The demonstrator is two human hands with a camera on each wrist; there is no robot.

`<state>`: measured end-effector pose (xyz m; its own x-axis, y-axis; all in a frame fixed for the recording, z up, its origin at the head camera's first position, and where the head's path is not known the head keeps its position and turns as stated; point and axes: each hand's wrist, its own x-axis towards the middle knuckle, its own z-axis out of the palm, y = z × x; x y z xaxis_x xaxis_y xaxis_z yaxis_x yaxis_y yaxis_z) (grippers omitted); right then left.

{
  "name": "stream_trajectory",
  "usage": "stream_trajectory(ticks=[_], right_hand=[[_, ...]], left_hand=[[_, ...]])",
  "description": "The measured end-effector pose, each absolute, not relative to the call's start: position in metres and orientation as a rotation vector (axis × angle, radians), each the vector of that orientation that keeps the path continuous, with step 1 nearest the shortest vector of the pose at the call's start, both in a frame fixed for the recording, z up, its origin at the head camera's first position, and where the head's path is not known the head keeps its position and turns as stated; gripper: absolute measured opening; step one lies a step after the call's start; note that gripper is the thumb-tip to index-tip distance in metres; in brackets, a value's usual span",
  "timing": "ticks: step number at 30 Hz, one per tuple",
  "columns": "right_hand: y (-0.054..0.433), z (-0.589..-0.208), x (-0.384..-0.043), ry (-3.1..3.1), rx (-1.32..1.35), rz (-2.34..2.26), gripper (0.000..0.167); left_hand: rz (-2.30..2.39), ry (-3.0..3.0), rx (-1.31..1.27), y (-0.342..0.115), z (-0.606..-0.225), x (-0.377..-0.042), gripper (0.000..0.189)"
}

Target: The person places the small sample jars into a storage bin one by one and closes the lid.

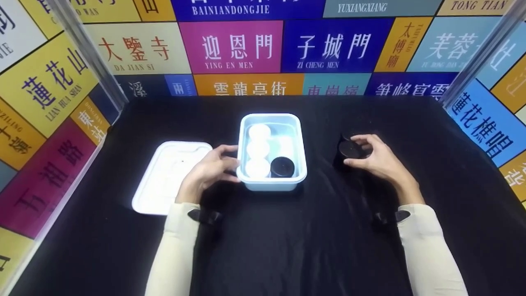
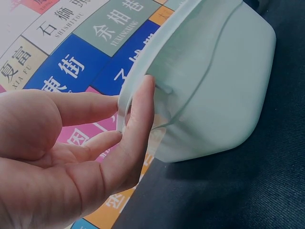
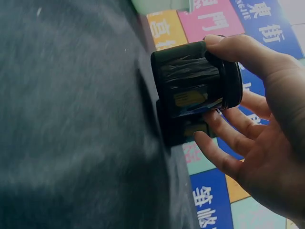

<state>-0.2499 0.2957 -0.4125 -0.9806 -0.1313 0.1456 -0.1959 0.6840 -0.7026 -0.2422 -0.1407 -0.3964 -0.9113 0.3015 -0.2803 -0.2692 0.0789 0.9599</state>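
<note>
Black cloth-covered surface below, pale green-blue rectangular plastic box on it, flat white plastic lid to its left. Left hand pinching that box's rim! Right hand is clamped on a round, glossy black jar, well right of the box. Inside, second black jar holds the near right corner, beside a row of three white round containers.

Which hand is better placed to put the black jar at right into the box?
Right, I'd say: the right hand has thumb and fingers around that jar. The left hand is at the box's left rim, across from it.
</note>
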Motion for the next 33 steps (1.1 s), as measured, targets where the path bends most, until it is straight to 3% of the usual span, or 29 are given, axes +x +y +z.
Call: stream_trajectory(ticks=[20,33], right_hand=[[0.241,-0.357,-0.238,-2.66,0.447,1.244,0.054],[0.211,-0.335,-0.252,-2.781,0.618,1.15,0.061]], left_hand=[[1.875,1.97,0.041,-0.141,-0.395,-0.242,0.06],[1.866,1.984,0.048,-0.14,-0.397,-0.242,0.059]])
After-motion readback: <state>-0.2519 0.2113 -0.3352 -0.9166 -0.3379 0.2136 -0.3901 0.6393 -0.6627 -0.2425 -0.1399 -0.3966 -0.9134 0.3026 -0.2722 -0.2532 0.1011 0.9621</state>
